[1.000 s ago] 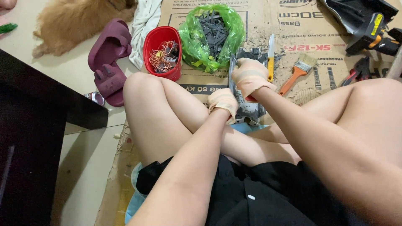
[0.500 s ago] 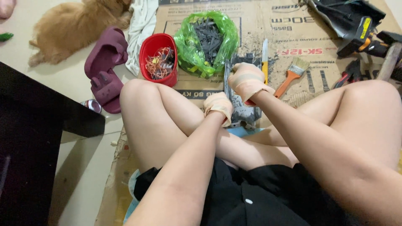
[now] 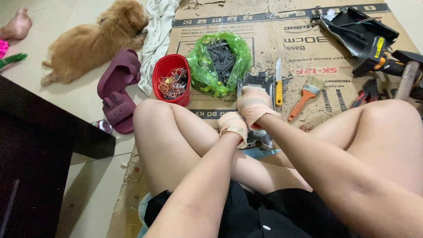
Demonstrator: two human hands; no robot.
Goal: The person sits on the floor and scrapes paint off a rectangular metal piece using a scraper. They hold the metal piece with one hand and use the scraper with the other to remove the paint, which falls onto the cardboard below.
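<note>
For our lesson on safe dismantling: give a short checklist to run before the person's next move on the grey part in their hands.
1. Both hands on the part: left hand and right hand grip the grey part: ok.
2. Hands gloved: ok.
3. Brush lies apart from the hands: ok.
4. Red tub upright: ok.
5. Dog off the cardboard: ok.
6. Any tool held: cannot tell.

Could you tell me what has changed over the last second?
Little: the view tilted, showing more of the dog. The right hand and left hand keep gripping the grey metal part. The red tub, green bag and brush stayed put.
</note>
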